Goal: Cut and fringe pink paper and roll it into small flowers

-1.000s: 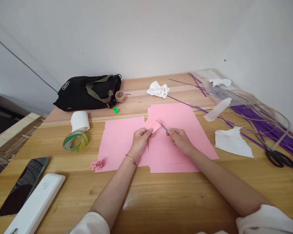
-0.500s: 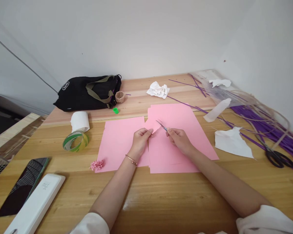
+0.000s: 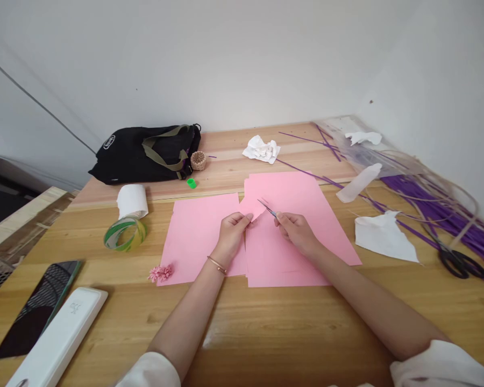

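Hands: 2, both grasping; left hand (image 3: pixel 230 232) pinches pink paper piece (image 3: pixel 250 205), right hand (image 3: pixel 295 228) grips slim pointed tool (image 3: pixel 272 212), perhaps scissors.
Paper piece: 10 o'clock from right hand, 1 o'clock from left, the nearer.
Tool: long axis 10 to 4 o'clock.
Sheets (image 3: pixel 290 258): pink, beneath both hands.
Bag (image 3: pixel 129 156): black, 10 o'clock, oval logo unreadable.

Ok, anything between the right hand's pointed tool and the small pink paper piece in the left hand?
Nothing visible. The pointed tool in the right hand ends by the small pink paper piece in the left hand; contact is unclear.
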Demonstrator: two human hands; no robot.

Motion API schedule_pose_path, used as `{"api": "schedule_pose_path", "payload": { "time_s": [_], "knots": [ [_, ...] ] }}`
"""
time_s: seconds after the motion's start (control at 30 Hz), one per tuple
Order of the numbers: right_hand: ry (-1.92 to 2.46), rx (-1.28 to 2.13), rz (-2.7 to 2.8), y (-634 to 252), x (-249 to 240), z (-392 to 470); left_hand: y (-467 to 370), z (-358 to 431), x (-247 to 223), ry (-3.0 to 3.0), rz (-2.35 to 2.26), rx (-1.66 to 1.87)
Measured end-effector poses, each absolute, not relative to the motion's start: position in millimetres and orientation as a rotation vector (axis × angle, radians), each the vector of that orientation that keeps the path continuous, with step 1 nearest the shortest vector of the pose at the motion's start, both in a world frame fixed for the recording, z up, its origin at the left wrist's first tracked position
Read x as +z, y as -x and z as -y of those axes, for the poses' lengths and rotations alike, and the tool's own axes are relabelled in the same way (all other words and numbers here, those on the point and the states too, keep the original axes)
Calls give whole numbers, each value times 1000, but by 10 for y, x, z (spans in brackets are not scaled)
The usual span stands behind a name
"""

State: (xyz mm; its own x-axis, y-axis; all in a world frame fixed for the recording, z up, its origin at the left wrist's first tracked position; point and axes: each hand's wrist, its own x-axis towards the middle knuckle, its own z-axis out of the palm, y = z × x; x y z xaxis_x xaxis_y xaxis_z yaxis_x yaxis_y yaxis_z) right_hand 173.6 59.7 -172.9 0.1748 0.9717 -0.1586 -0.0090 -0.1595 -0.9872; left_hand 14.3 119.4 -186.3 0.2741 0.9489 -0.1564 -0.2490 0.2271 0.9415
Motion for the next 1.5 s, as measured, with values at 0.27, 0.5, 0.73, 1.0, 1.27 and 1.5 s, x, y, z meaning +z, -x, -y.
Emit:
{"api": "schedule_pose_path", "payload": {
  "time_s": [0.27,0.5,0.73,1.0,1.27,1.5],
  "knots": [
    [1414,1189,1009,-1739,-1736,-599,-140,-1189,-1852,-987,-933,1002],
    [1407,1192,997,-1736,-1734,-601,-142,-1189,-1861,-982,-934,1003],
    [1412,1193,1005,-1738,-1733,-600,-141,-1199,-1881,-968,-916,1006],
    [1408,1187,1002,-1743,-1735,-597,-136,-1197,-1892,-981,-921,1004],
    [1409,1183,1013,-1736,-1740,-597,-138,-1198,-1888,-975,-925,999],
    [1404,1194,1009,-1740,-1741,-600,-139,-1192,-1878,-973,-916,999]
  ]
}}
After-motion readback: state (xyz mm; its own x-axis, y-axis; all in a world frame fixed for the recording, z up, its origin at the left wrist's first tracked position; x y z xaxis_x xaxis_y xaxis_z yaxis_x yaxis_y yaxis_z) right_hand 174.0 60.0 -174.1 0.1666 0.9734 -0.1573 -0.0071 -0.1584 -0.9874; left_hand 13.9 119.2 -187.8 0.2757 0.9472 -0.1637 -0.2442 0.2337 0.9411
